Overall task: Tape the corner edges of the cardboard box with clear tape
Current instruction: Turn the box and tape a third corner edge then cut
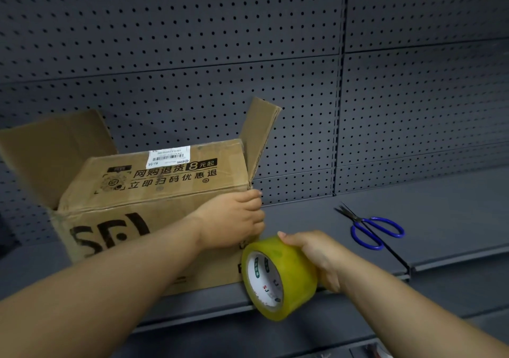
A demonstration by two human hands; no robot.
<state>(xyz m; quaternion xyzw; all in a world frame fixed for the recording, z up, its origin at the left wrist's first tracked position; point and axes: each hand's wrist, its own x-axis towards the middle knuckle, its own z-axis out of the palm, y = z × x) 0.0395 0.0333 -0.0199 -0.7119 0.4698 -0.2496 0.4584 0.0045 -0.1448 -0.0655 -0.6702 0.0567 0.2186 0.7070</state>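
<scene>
I looked down on a brown cardboard box (154,206) that sat on a dark grey metal shelf (440,236), pushed back toward a grey pegboard wall (248,41). The box bore large dark "SF" letters on its near side, Chinese print and a white barcode label (169,155) on its upper face, and two flaps stood open, one at its left end and one at its right end. My left hand (234,220) lay flat against the box's near right corner, fingers spread and wrapped around the vertical edge, pressing it rather than gripping anything loose. Just below and to the right of that corner, my right hand (316,255) was closed around a fat roll of clear, yellowish tape (278,277), thumb on top, the white printed core facing me. The roll sat close against the box's lower right corner; I could not tell whether a strip of tape ran from the roll to the cardboard, since the film was too transparent to make out. Well to the right of the box, a pair of blue-handled scissors (371,228) lay flat on the shelf, blades closed and pointing back toward the wall.
</scene>
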